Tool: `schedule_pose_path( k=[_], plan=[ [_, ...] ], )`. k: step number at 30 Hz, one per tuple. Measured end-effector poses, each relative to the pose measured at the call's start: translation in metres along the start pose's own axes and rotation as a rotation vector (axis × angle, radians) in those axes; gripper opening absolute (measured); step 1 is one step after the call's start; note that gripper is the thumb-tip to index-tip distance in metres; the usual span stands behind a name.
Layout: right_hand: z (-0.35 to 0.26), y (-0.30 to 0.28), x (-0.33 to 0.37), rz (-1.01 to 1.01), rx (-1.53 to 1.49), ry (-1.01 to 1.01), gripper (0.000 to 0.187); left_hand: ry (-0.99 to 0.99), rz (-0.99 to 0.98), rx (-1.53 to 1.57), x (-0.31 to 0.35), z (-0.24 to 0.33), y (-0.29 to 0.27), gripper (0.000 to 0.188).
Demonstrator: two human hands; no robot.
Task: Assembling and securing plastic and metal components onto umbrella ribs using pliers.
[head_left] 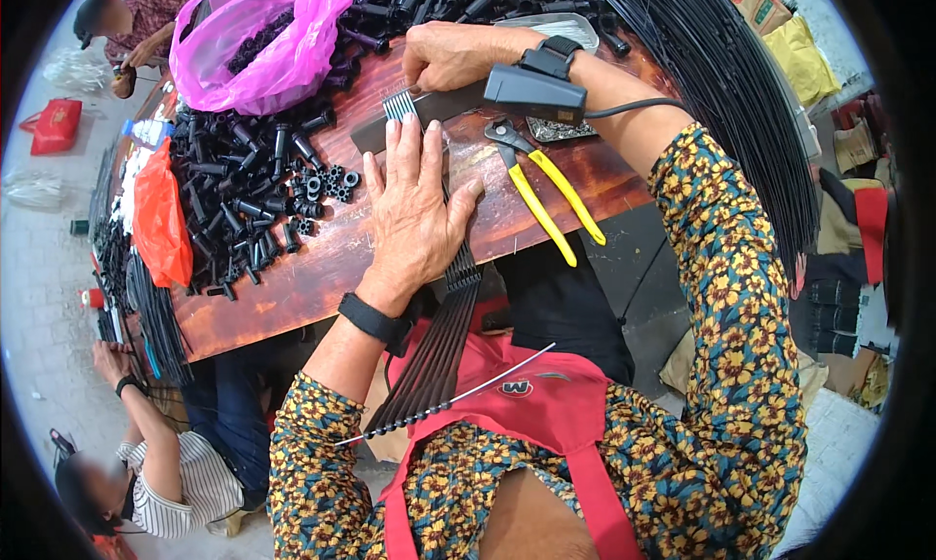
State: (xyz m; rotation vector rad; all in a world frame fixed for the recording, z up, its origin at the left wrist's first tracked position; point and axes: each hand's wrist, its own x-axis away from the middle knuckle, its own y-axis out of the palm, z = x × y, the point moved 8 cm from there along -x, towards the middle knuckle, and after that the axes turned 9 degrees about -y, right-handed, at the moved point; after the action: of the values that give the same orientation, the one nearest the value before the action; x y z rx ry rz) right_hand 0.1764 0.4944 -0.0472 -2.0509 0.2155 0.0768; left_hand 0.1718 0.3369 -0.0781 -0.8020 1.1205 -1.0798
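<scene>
My left hand lies flat with its fingers stretched out, over a row of thin black rods that look like umbrella ribs. Silver tips of the row poke out past its fingertips onto a dark flat bar. Toward my chest the ribs fan out, and a thin metal rod runs through their ends. My right hand is closed, fingers curled down beside the silver tips; whatever it pinches is hidden. Pliers with yellow handles rest on the wooden table right of the bar.
Black plastic parts heap up at left, beside a purple bag and an orange bag. A clear container of thin pale pieces stands behind. Long black rods line the right edge. Two other people are at left.
</scene>
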Motion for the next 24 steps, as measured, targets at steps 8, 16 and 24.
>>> schedule_pose_path(
  k=[8, 16, 24],
  plan=[
    [0.003, -0.03, 0.025, 0.21, 0.267, 0.109, 0.025, -0.012, -0.002, -0.01, 0.0, -0.004, 0.0, 0.07],
    [0.049, -0.083, 0.128, 0.16, 0.523, 0.465, 0.013, -0.008, 0.012, 0.029, 0.002, -0.007, 0.002, 0.073],
    [0.05, -0.07, 0.127, 0.154, 0.62, 0.422, 0.01, -0.006, -0.002, 0.018, 0.004, -0.006, 0.003, 0.071]
  ],
)
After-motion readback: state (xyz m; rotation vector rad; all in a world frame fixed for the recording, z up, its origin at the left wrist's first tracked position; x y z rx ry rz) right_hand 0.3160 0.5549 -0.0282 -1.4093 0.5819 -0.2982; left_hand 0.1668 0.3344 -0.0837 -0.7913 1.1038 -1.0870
